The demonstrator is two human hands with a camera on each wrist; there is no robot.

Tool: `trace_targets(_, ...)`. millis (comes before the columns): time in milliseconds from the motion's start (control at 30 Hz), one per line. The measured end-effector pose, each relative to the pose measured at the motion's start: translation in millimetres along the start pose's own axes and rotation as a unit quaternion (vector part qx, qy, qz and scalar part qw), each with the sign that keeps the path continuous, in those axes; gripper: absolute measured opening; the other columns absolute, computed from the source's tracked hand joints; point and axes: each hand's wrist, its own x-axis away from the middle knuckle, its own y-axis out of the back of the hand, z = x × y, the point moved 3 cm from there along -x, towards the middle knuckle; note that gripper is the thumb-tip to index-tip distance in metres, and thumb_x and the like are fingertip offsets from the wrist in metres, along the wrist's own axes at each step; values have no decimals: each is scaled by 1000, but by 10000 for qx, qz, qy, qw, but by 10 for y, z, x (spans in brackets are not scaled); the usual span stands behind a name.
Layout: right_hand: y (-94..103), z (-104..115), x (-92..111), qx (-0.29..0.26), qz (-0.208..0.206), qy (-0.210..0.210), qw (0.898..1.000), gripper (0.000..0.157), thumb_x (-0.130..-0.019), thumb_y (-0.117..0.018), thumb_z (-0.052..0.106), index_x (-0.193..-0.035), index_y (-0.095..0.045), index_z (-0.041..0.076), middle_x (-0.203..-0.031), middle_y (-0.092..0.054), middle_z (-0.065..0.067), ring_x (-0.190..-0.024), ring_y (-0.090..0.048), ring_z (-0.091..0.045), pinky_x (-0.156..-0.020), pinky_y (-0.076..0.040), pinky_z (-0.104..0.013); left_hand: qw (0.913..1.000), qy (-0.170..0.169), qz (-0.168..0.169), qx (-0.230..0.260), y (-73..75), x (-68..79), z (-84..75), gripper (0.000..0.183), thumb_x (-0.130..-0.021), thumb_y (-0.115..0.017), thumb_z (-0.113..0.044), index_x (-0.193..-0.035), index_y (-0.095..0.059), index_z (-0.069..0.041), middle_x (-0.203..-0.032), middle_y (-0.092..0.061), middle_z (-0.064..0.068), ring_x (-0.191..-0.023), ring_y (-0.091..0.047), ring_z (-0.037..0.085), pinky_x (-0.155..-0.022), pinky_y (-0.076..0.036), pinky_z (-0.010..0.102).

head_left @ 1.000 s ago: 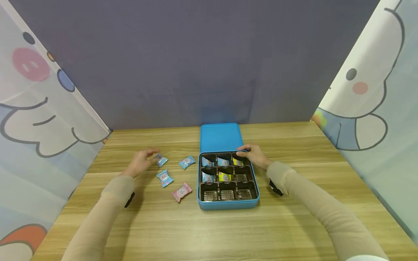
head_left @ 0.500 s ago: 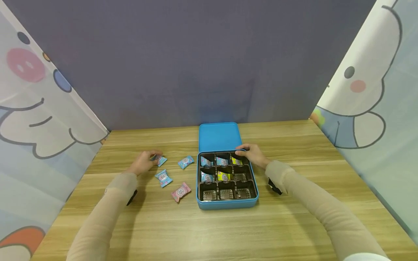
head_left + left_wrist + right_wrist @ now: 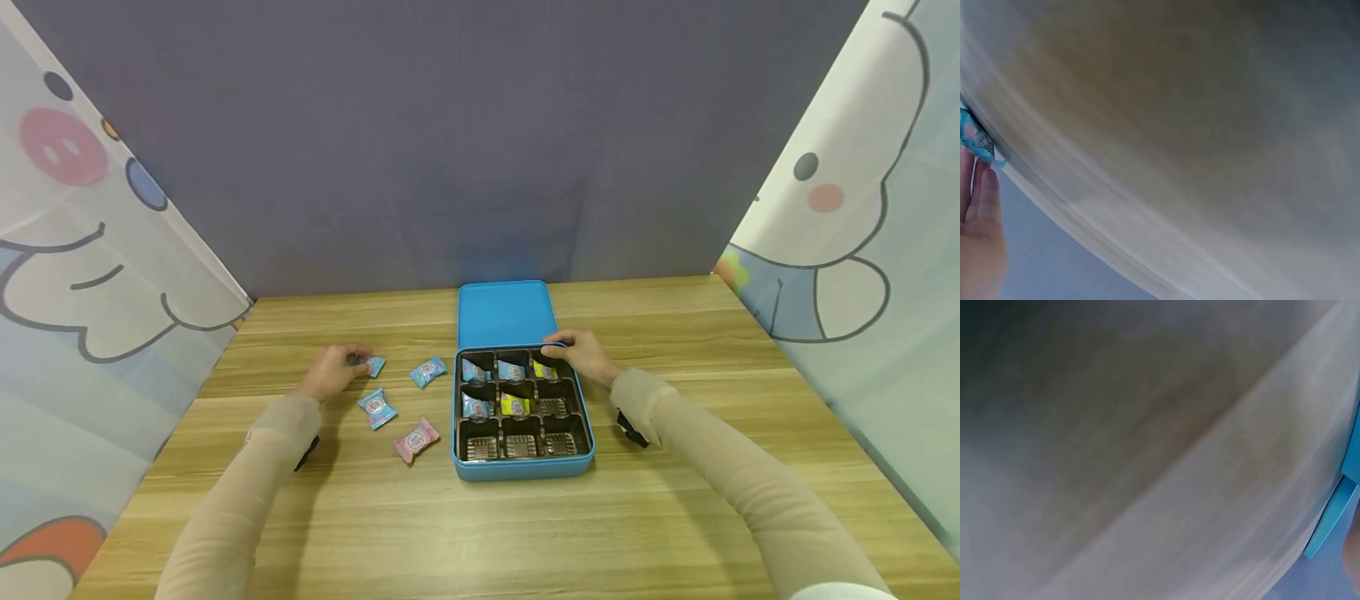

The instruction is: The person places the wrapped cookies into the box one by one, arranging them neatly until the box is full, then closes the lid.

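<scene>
My left hand (image 3: pixel 335 371) pinches a blue wrapped candy (image 3: pixel 373 365) at the back left of the table. In the left wrist view this candy (image 3: pixel 977 139) sits at the fingertips, cut by the frame edge. My right hand (image 3: pixel 587 357) grips the back right corner of an open blue tin box (image 3: pixel 525 472), thumb at the rim. A dark divided tray (image 3: pixel 564 392) fills the box. Its back row holds two blue candies and a yellow one (image 3: pixel 545 371); its middle row holds a blue (image 3: pixel 477 407) and a yellow candy (image 3: pixel 515 405).
Two more blue candies (image 3: pixel 428 372) (image 3: pixel 377 408) and a pink candy (image 3: pixel 417 441) lie between my left hand and the box. The box lid (image 3: pixel 505 315) leans back towards a grey partition (image 3: pixel 480 150). Cartoon-printed curtains (image 3: pixel 832 200) flank the wooden table (image 3: pixel 480 542).
My left hand has moved slightly right and closed its fingers on the back left blue candy, which has turned a little. The right hand stays at the box corner.
</scene>
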Motion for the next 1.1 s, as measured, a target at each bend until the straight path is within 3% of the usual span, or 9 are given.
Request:
trace_targets(333,16,3,21,-8,-86,56,9999,34,-86,-65,22,-113,-64,2,-124,-55,-18,-118,-47,-34,-98,-42,-44,9985,315,-354,-261,-21,-54,-83,39,-86,-65,-24,-116,-59,1,-113,-63,19,-106,-57,35,-92,-47,48)
trace_targets(633,-3,-15,19,72,-66,38,9999,34,-86,-65,23,-113,-64,3,-124,-55,-17,-119,-47,-34,-99,-42,-44,9971,476,-417,-426,-40,-35,-113,40,-86,-65,-27,-113,-59,1,-111,-63,20,-106,-56,37,-92,-46,49)
trace_targets(900,6,-26,9,-18,-69,99,9999,35,-86,-65,22,-114,-63,2,-124,-55,-18,-117,-48,-34,-98,-42,-43,9974,501,-403,-327,-30,-35,-101,43,-87,-63,-27,-118,-57,2,-116,-60,22,-109,-55,38,-92,-46,49)
trace_targets(1100,1,-11,12,16,2,102,9999,34,-87,-64,23,-114,-63,2,-123,-56,-18,-117,-48,-34,-97,-43,-43,9985,496,-210,6,24,-40,-45,47,-87,-62,-28,-125,-53,-1,-130,-51,21,-122,-42,43,-101,-37,55)
